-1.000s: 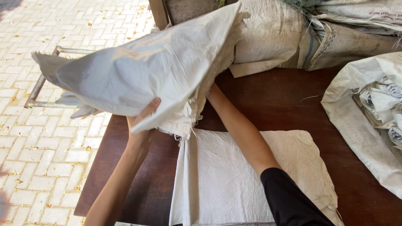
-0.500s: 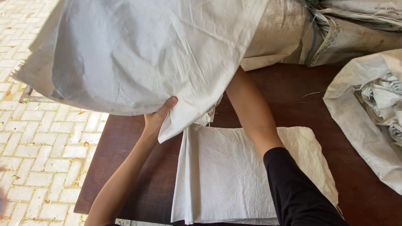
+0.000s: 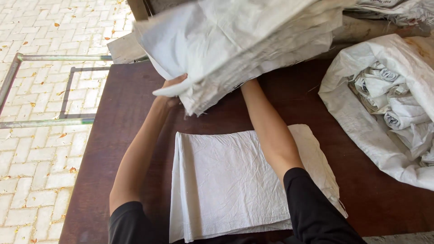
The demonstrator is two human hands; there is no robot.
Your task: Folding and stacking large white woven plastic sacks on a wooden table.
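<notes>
Head view: left hand (image 3: 174,88) grips the raised white woven sack (image 3: 235,40) above the brown table (image 3: 126,117); right hand is hidden beneath it, grip unreadable. One folded sack (image 3: 235,180) lies finished; rolled sacks (image 3: 393,104) wait alongside.

1. Setting: an outdoor work area, of the sack-sorting or packing kind, at the edge of a paved yard.
2. Ground: pale brick paving (image 3: 40,149) in a herringbone pattern, scattered with dry leaves, lit by sun.
3. Furniture: a dark brown counter (image 3: 122,108) standing on the paving; a metal pipe frame (image 3: 49,122) just beside it.
4. Stock: a flat stack of white woven sacks (image 3: 235,176) on the counter; an open sack of rolled sacks (image 3: 389,108) at the right; further sacks heaped behind (image 3: 389,11).
</notes>
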